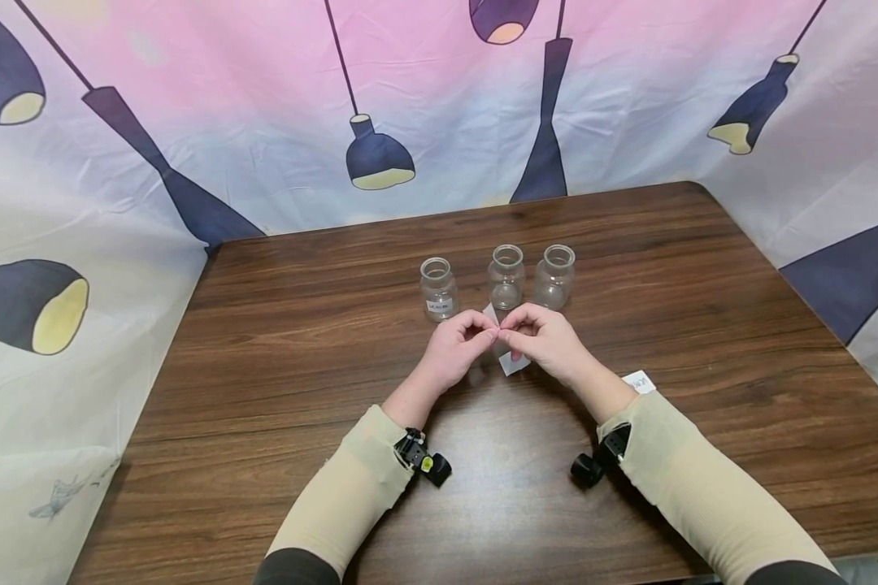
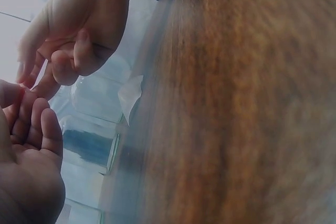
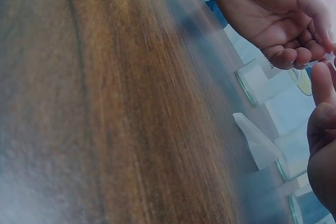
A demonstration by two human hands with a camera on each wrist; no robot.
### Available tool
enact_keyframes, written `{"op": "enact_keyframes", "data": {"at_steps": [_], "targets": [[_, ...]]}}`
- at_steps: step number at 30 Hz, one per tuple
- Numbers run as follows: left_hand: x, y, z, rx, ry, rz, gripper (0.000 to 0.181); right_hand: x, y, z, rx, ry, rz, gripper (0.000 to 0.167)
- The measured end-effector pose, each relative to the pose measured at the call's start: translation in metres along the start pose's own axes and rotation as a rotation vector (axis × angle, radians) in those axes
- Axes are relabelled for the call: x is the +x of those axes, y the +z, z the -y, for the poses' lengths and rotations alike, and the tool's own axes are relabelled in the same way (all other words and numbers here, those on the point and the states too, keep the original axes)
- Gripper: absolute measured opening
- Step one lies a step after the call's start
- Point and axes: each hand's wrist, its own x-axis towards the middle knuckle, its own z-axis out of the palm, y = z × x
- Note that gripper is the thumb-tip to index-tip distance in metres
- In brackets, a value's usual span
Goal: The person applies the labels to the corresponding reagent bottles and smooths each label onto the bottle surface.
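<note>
Over the table, in front of the glass jars, my left hand and right hand meet at the fingertips. Each pinches with thumb and forefinger at the same small white label, which shows just behind the fingertips in the head view. Its edge at the pinch is mostly hidden. Below the hands a white piece of paper lies on the table; in the right wrist view this paper looks slightly curled. The other fingers of my left hand are loosely bent.
A jar with a written label stands at left. Two plain glass jars, the middle one and the right one, stand beside it. Another written label lies by my right forearm. A patterned cloth hangs behind the wooden table.
</note>
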Motion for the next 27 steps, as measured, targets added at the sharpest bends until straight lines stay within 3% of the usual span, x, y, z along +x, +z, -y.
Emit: {"op": "enact_keyframes", "data": {"at_steps": [21, 27], "targets": [[-0.0006, -0.0008, 0.0004, -0.013, 0.014, -0.032, 0.005, -0.0005, -0.0003, 0.0058, -0.114, 0.007, -0.020, 0.009], [-0.0021, -0.0030, 0.0007, -0.016, 0.007, -0.061, 0.005, -0.0011, -0.0036, 0.0031, -0.081, 0.036, -0.062, 0.005]]}}
